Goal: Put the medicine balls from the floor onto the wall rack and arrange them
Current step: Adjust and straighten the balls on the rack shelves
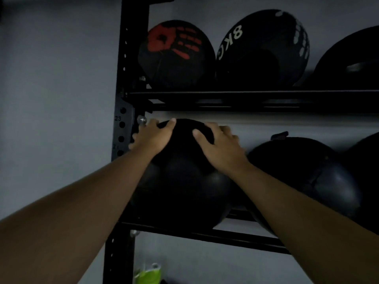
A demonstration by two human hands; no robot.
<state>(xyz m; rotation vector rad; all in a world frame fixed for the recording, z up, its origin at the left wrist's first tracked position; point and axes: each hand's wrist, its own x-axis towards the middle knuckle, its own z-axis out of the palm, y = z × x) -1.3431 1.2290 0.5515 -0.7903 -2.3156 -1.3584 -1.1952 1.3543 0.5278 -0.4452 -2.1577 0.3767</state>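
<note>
A large black medicine ball (182, 181) rests at the left end of the lower shelf of the black wall rack (205, 235). My left hand (151, 136) grips its upper left side, fingers curled over the top. My right hand (219, 144) lies on its upper right side, thumb spread toward the middle. To its right sits a second black ball (303, 177), close beside the first. On the upper shelf (225, 97) stand a ball with a red handprint (176, 54), a ball marked 8KG (264, 48), and part of a third ball (352, 62).
The rack's perforated upright (123, 119) stands just left of my left hand, with a bolt (142, 120) near my fingers. Another dark ball (367, 160) shows at the far right edge. A green and white object (146, 274) lies below the lower shelf. The grey wall fills the left.
</note>
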